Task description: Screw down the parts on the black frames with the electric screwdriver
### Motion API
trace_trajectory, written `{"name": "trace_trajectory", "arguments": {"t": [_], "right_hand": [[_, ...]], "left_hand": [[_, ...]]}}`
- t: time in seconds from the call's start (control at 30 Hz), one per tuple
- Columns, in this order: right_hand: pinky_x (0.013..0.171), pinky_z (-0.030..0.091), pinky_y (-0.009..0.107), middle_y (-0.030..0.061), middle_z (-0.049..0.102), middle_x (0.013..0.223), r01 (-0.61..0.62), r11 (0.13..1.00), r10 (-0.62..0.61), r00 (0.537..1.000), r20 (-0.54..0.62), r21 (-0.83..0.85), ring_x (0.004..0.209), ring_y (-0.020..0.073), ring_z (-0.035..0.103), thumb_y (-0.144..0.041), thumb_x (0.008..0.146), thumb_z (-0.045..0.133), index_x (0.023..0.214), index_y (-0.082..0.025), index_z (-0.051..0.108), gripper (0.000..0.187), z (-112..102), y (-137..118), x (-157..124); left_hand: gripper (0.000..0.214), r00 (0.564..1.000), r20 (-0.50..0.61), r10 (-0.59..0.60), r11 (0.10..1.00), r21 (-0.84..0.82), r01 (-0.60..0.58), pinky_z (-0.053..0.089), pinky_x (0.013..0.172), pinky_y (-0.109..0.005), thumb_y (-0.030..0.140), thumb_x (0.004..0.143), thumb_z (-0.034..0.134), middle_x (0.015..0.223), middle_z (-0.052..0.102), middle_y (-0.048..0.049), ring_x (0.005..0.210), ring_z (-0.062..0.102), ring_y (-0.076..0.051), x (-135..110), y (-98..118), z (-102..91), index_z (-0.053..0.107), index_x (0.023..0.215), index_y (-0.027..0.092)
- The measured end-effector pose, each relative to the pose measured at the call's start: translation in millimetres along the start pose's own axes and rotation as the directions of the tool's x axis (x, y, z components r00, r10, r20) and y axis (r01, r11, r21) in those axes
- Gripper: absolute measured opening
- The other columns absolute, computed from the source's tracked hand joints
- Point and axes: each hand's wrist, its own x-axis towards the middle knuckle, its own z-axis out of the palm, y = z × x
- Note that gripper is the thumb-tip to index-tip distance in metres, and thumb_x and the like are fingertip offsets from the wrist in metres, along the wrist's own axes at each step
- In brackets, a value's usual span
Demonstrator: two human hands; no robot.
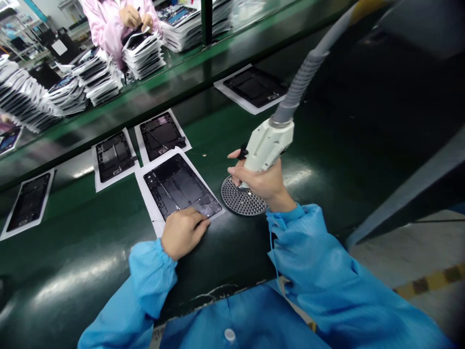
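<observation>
My right hand is wrapped round a white powered hand tool with a thick grey hose running up from it. Its metal lower end is close above a round perforated plate on the green bench; whether they touch is hard to see. With curled fingers, my left hand holds the near edge of a black tablet housing, which lies open side up on a white sheet. The undersides of those fingers are hidden.
More tablet housings lie on white sheets: one behind, one left, one far left, one farther back. Beyond the bench's raised green ledge, a person in pink works among stacked sheets.
</observation>
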Motion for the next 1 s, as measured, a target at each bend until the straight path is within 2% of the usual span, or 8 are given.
{"name": "trace_trajectory", "arguments": {"t": [0.17, 0.27, 0.37, 0.5, 0.7, 0.8, 1.0], "right_hand": [[0.042, 0.044, 0.029, -0.0055, 0.054, 0.044, 0.026, 0.994, -0.032, 0.998, 0.055, 0.103, 0.037, 0.0128, 0.05, -0.018, 0.065, 0.072, 0.082, -0.021, 0.061, 0.02, 0, -5, -4], [0.041, 0.043, 0.028, -0.0063, 0.054, 0.044, 0.025, 0.985, -0.043, 0.994, 0.1, 0.171, 0.037, 0.0124, 0.05, -0.02, 0.066, 0.072, 0.085, -0.021, 0.06, 0.023, 1, -8, -6], [0.043, 0.045, 0.028, -0.0065, 0.055, 0.046, 0.046, 0.987, -0.062, 0.993, 0.096, 0.157, 0.038, 0.0118, 0.051, -0.02, 0.066, 0.072, 0.089, -0.019, 0.06, 0.025, 1, -11, -7], [0.046, 0.047, 0.03, -0.006, 0.055, 0.047, 0.06, 0.995, -0.062, 0.997, 0.033, 0.075, 0.04, 0.012, 0.051, -0.017, 0.067, 0.07, 0.087, -0.019, 0.062, 0.023, 0, -10, -5], [0.047, 0.047, 0.03, -0.0055, 0.054, 0.047, -0.029, 0.999, 0.028, 0.999, 0.038, 0.017, 0.04, 0.0124, 0.051, -0.02, 0.067, 0.069, 0.089, -0.018, 0.064, 0.024, 2, -1, -1], [0.047, 0.047, 0.031, -0.0062, 0.054, 0.046, -0.041, 0.999, 0.04, 0.999, 0.037, 0.025, 0.039, 0.0125, 0.05, -0.022, 0.065, 0.069, 0.088, -0.019, 0.064, 0.024, 3, 0, 0], [0.045, 0.045, 0.029, -0.0064, 0.055, 0.045, -0.047, 0.998, 0.046, 0.998, 0.036, 0.036, 0.039, 0.0124, 0.05, -0.021, 0.063, 0.068, 0.087, -0.018, 0.063, 0.025, 4, 1, 0]], "left_hand": [[0.034, 0.996, -0.058, -0.07, 0.997, -0.044, 0.067, 0.047, 0.066, -0.028, 0.047, 0.093, 0.049, 0.086, 0.072, -0.0025, 0.079, 0.067, -0.019, 53, 39, 20.5, 0.067, 0.106, 0.022], [0.03, 0.997, -0.031, -0.075, 0.997, 0.017, 0.075, 0.045, 0.066, -0.027, 0.04, 0.096, 0.044, 0.09, 0.072, -0.0032, 0.085, 0.067, -0.02, 68, 47, 29.8, 0.068, 0.099, 0.021], [0.034, 0.998, -0.005, -0.062, 0.994, 0.086, 0.062, 0.046, 0.068, -0.026, 0.039, 0.098, 0.038, 0.097, 0.071, -0.0037, 0.089, 0.067, -0.02, 66, 44, 31.4, 0.068, 0.099, 0.022], [0.046, 0.996, 0.007, -0.084, 0.977, 0.199, 0.081, 0.046, 0.063, -0.029, 0.053, 0.098, 0.032, 0.095, 0.072, -0.0053, 0.081, 0.069, -0.023, 56, 41, 27.4, 0.057, 0.126, 0.026], [0.048, 0.993, 0.116, 0.012, 0.972, 0.233, -0.039, 0.045, 0.062, -0.026, 0.053, 0.096, 0.037, 0.09, 0.072, -0.0083, 0.079, 0.069, -0.022, 43, 43, 28.3, 0.052, 0.133, 0.026], [0.047, 0.995, 0.091, 0.047, 0.973, 0.22, -0.067, 0.043, 0.06, -0.025, 0.051, 0.096, 0.042, 0.086, 0.072, -0.0079, 0.074, 0.069, -0.02, 38, 39, 33.3, 0.053, 0.134, 0.027], [0.041, 0.991, 0.029, 0.134, 0.956, 0.261, -0.136, 0.038, 0.053, -0.024, 0.044, 0.098, 0.039, 0.077, 0.07, -0.0057, 0.069, 0.067, -0.018, 34, 31, 39.3, 0.058, 0.13, 0.028]]}}
